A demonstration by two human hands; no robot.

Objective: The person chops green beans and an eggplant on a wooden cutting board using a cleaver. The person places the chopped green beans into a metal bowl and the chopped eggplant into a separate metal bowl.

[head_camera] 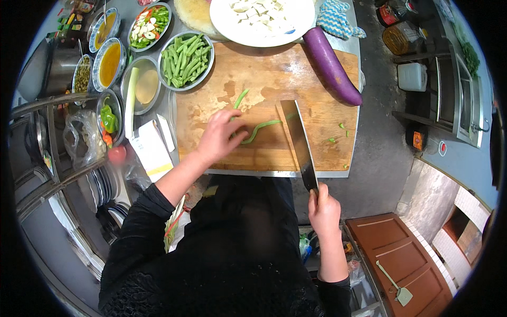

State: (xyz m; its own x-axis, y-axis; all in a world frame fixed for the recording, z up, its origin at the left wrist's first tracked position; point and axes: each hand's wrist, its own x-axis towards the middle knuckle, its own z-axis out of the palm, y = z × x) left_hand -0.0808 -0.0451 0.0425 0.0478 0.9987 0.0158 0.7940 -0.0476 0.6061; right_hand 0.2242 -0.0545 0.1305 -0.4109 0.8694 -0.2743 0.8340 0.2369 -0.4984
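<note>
My right hand (324, 210) grips the handle of a cleaver (301, 144), its broad blade standing over the wooden cutting board (273, 79). Low over the board's left half, my left hand (222, 136) has its fingers bent around green beans. One green bean (241, 99) sticks out above the fingers; a longer, curved green bean (263, 124) runs from near the fingertips toward the blade. Whether the fingers pinch a bean or only touch it is hidden. Small green bean scraps (331, 140) lie right of the cleaver. A metal bowl of cut green beans (186, 59) stands at the board's upper left corner.
A purple eggplant (332, 67) lies across the board's right side. Behind is a white plate (222, 27) of white cubes. Leftward stand a bowl of sliced peppers and garlic (149, 27), bowls of yellow liquid (109, 65), and a leek stalk (131, 101) across a bowl.
</note>
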